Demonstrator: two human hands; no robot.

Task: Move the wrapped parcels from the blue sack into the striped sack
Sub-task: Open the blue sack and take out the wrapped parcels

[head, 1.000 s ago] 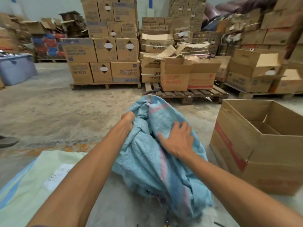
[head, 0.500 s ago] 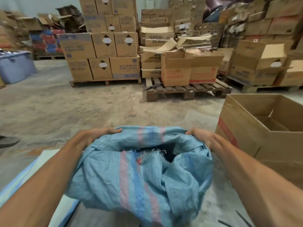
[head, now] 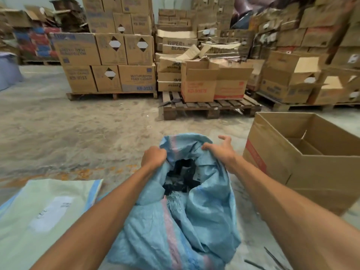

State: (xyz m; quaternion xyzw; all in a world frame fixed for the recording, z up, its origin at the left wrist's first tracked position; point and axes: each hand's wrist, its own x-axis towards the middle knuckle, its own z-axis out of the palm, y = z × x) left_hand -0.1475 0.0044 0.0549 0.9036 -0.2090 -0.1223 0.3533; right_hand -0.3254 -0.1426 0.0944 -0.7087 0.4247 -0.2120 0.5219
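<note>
Both hands had drawn closer on the blue sack (head: 194,221): left hand (head: 153,157) fisted round its rim, right hand (head: 221,151) loosened, fingers spread; dark parcels (head: 181,176) showed between them, reachable

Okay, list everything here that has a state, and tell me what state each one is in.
blue sack: mouth held open
dark parcels: inside the blue sack
left hand: grips the sack's rim
right hand: fingers spread, at the rim
pale green sack: lying flat on floor
cardboard box: top open
</note>
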